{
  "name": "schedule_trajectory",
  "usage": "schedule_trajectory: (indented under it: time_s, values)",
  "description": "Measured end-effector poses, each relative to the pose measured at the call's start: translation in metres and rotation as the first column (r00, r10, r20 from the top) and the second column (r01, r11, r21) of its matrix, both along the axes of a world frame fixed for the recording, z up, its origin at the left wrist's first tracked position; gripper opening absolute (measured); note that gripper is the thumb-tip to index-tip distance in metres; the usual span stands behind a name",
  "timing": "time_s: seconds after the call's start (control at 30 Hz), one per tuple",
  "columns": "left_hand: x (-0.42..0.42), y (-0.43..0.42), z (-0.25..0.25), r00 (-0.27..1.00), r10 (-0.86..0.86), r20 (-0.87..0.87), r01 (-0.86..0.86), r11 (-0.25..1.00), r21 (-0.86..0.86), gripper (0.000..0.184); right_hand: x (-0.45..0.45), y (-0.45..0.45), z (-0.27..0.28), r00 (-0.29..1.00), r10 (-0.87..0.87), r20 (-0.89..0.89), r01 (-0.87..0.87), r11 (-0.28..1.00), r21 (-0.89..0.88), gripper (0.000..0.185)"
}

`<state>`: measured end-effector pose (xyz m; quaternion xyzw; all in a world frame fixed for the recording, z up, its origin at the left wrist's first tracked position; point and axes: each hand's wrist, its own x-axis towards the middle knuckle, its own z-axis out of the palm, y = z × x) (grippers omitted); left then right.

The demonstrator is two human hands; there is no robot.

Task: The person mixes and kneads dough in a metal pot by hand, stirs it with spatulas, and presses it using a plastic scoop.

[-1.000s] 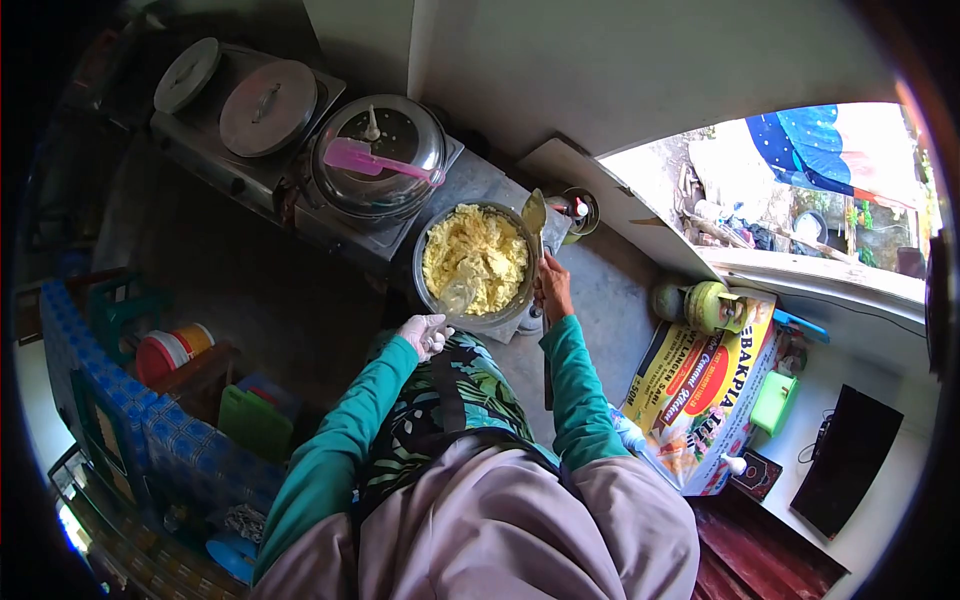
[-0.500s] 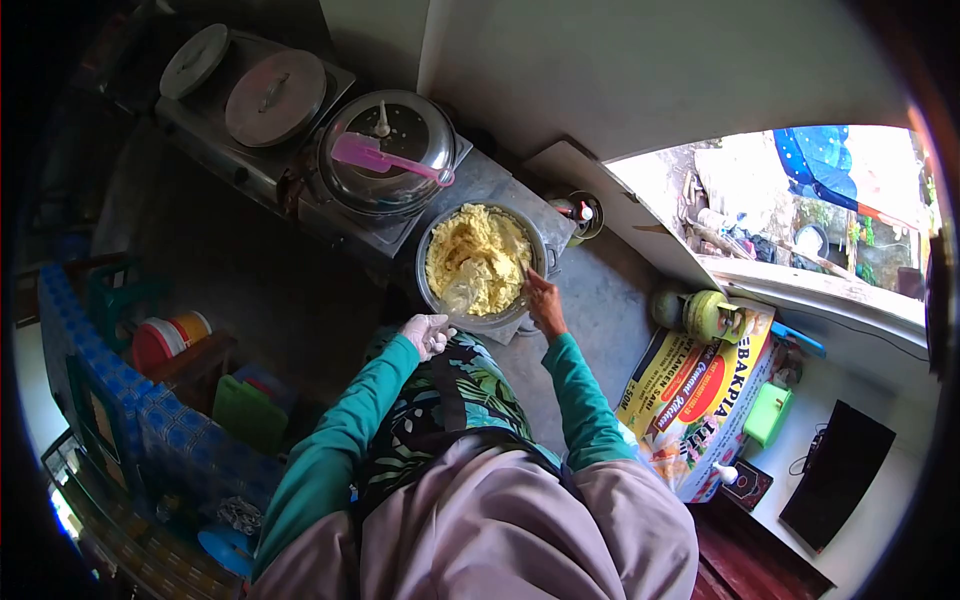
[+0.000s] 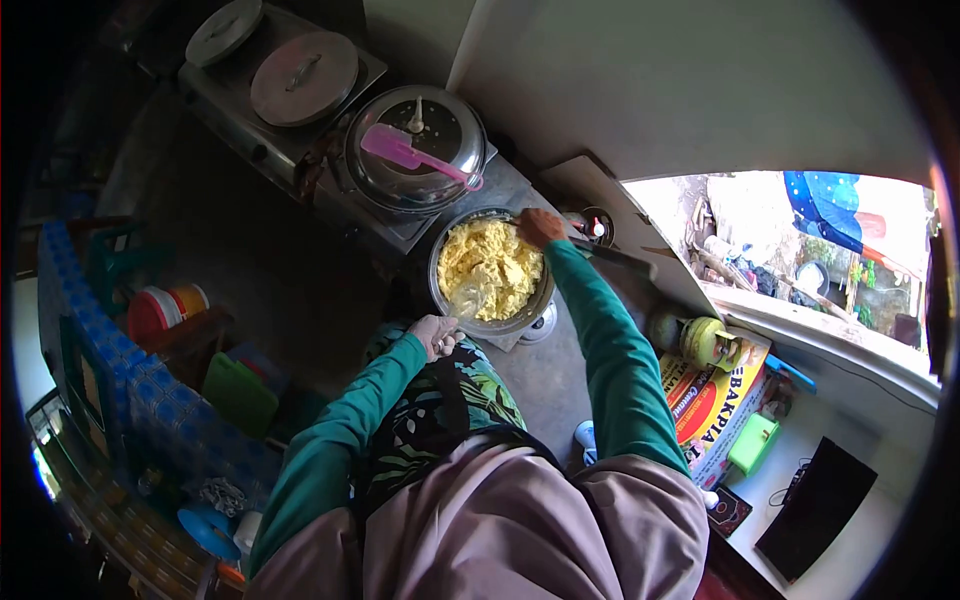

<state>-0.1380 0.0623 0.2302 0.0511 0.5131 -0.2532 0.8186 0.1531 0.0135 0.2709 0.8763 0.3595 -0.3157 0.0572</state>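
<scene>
A round metal pan [image 3: 541, 301] of crumbly yellow food [image 3: 487, 262] stands on the grey counter. At its near left edge, my gloved left hand [image 3: 436, 337] is closed; a clear, transparent thing in front of it reaches into the food, and the grip itself is not clear. My right hand [image 3: 541, 228] is closed round a long spatula at the far right rim. The spatula's dark handle [image 3: 622, 259] sticks out to the right, and its blade is hidden.
Beyond the pan stands a pot with a glass lid [image 3: 440, 125], a pink spatula [image 3: 412, 154] lying on it. Two lids [image 3: 303, 80] are at the upper left. A green gas cylinder [image 3: 704, 343] and a printed box [image 3: 705, 400] are at the right.
My right hand has moved from the pan's right side up to its far right rim, and the spatula has swung so its handle points right. My left hand stays near the pan's near left edge.
</scene>
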Motion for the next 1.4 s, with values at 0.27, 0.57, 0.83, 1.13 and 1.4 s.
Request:
schedule_trajectory:
  time_s: [0.27, 0.57, 0.83, 1.13, 1.4]
  values:
    - [0.008, 0.001, 0.013, 0.999, 0.004, -0.04, -0.001, 0.997, 0.071, 0.012, -0.052, -0.004, -0.038, 0.948, 0.265, 0.173, -0.233, 0.955, -0.184, 0.024]
    - [0.002, -0.014, 0.003, 0.997, 0.063, -0.045, -0.062, 0.998, 0.028, 0.016, -0.15, -0.138, -0.036, 0.984, -0.083, 0.158, 0.064, 0.99, 0.123, 0.057]
    - [0.005, -0.025, 0.007, 0.998, 0.059, -0.018, -0.058, 0.998, 0.034, 0.013, -0.142, -0.143, -0.004, 0.977, -0.137, 0.161, 0.078, 0.942, 0.327, 0.048]
    - [0.001, -0.02, -0.004, 0.999, 0.04, -0.035, -0.038, 0.998, 0.057, 0.013, -0.083, -0.063, 0.007, 0.675, 0.599, 0.43, -0.725, 0.646, 0.238, 0.042]
    - [-0.002, -0.007, 0.0, 0.999, 0.04, -0.016, -0.039, 0.998, 0.038, 0.014, -0.051, -0.018, 0.015, 0.704, 0.628, 0.332, -0.676, 0.736, 0.043, 0.054]
